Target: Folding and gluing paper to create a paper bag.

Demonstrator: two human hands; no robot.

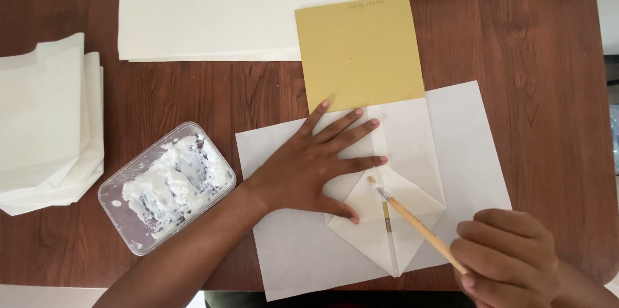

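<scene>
I log one clear rectangular plastic tub (166, 187) on the brown wooden table (541, 89), smeared inside with white paste. My left hand (309, 169) lies flat, fingers spread, pressing the folded cream paper envelope (406, 166) onto a white backing sheet (471, 153). My right hand (509, 256) grips a thin wooden paintbrush (416, 224), bristles touching the envelope's triangular flap, below a mustard-yellow card template (358, 50).

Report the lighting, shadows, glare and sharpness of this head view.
Head view: soft, even light; faint shadows under the left hand and the brush; mild sheen on the wooden table; the white sheets at top look nearly washed out; focus is sharp across the folded paper and paste tub; no clear distortion.
</scene>
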